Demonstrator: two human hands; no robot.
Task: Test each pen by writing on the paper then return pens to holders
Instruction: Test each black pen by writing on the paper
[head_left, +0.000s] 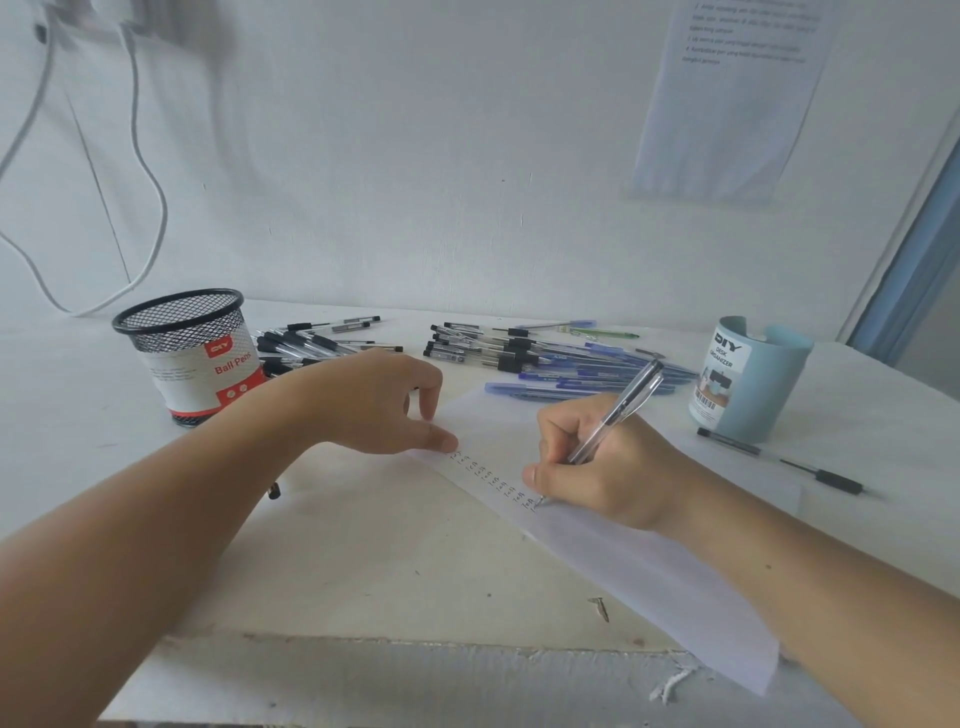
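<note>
Head view: the right hand (597, 467) has its fingers (563, 423) pinched round a clear pen (621, 408) low on the barrel. The tip touches the paper (623, 571) at the bottom of a slanting column of small marks (493, 480). The left hand (374, 400) sits by the top of that column, its thumb pressing the sheet's edge down while the other fingers curl loosely and grasp nothing. The step looks like one more test mark. It probably goes best with light, even pressure and a short stroke set just below the last mark, clear of it, so the ink can be judged alone. The thumb's hold matters, as the sheet lies askew on the surface (363, 545) and its near corner seems to reach past the front edge. Beyond the paper, loose pens (519, 358) lie in heaps between the mesh holder (192, 358) on the left and the blue holder (748, 379) on the right. Which holder suits this pen I cannot tell.
</note>
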